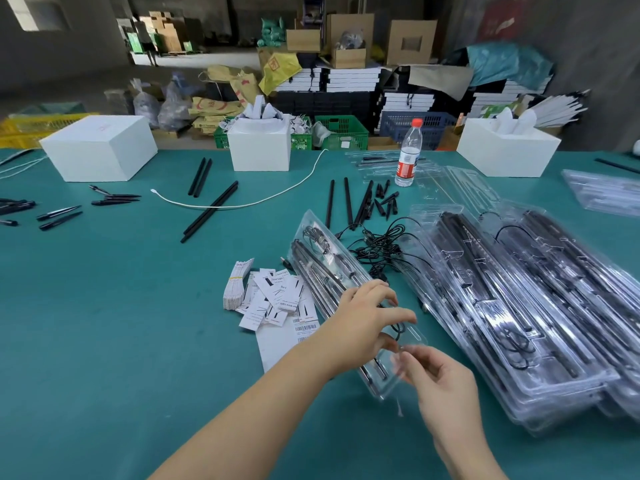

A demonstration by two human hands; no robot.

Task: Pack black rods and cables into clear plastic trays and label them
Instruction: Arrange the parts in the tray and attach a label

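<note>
A long clear plastic tray point(322, 261) with black rods and a coiled cable inside lies tilted in front of me on the green table point(104, 323). My left hand point(363, 317) holds its near end, thumb below and fingers spread over the top. My right hand point(440, 382) pinches the tray's near corner edge. A stack of filled clear trays point(526, 299) lies at the right. Loose black cables point(381, 247) tangle behind the held tray. Loose black rods point(211, 209) lie farther back. White paper labels point(270, 296) are scattered left of the tray.
Three white boxes point(100, 147) stand along the table's far edge, with a water bottle point(408, 154) near empty clear trays point(391, 164). A white cord point(242, 202) crosses the table. Short black spikes point(386, 199) and black pens point(59, 213) lie about. Crates and cartons stand beyond.
</note>
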